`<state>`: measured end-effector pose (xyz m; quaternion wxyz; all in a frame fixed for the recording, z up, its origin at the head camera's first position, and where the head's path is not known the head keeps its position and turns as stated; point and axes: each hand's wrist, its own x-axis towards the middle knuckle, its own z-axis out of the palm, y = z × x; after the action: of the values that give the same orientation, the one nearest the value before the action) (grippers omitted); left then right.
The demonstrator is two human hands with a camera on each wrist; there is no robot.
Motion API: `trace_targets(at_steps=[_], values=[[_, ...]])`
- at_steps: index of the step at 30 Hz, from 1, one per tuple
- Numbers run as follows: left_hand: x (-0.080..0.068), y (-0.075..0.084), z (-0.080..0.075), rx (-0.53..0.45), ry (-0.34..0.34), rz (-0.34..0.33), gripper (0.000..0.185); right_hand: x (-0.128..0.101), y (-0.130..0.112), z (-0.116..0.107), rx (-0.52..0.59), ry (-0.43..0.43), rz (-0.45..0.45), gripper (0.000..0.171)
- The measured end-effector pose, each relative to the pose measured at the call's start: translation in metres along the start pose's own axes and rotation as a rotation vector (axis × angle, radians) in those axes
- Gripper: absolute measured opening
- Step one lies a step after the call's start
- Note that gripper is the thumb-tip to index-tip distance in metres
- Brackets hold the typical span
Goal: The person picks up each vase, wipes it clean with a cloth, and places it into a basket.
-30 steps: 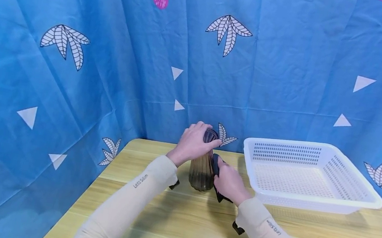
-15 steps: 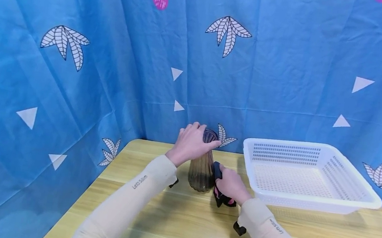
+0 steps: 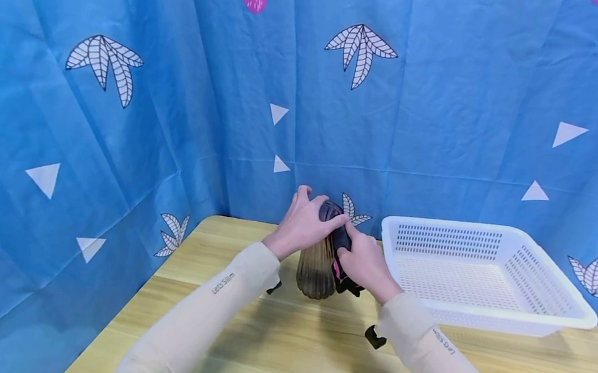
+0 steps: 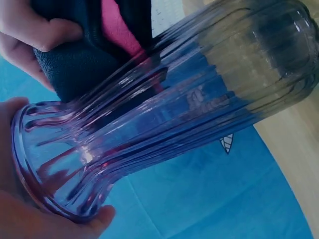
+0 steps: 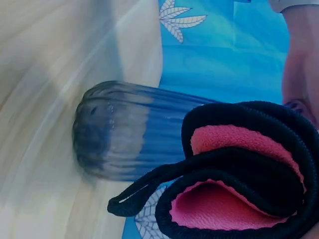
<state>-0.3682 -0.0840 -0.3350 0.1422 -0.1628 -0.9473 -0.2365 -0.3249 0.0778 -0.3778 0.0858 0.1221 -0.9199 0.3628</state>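
Observation:
A ribbed, see-through dark glass vase stands upright on the wooden table. My left hand grips it round the flared rim, fingers on the far side and thumb on the near side, as the left wrist view shows. In my right hand is a folded black and pink cloth with a hanging loop. The cloth lies along the vase's right side, close under the rim. Through the glass the blue curtain shows.
A white perforated plastic basket stands on the table to the right of the hands. Behind and to the left hangs a blue patterned curtain.
My right hand first slid the cloth down the vase's side a little, then moved it back up toward the rim. The left hand keeps its grip, and the vase stays in place.

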Motion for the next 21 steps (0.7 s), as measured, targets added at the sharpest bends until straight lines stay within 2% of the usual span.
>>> trace_targets(at_steps=[8,13,18,21], values=[[0.001,0.003,0.000,0.004,-0.002,-0.008,0.083,-0.001,0.011,0.011,-0.073,-0.054,0.062,0.070],[0.003,0.003,-0.002,-0.013,-0.018,-0.015,0.090,-0.004,0.022,0.022,-0.072,-0.083,0.105,0.069],[0.001,0.006,-0.004,0.113,0.017,-0.029,0.092,-0.007,0.037,0.035,-0.071,-0.104,0.119,0.068],[-0.003,0.008,-0.004,0.132,0.050,-0.033,0.090,-0.009,0.047,0.043,-0.088,-0.136,0.146,0.067]])
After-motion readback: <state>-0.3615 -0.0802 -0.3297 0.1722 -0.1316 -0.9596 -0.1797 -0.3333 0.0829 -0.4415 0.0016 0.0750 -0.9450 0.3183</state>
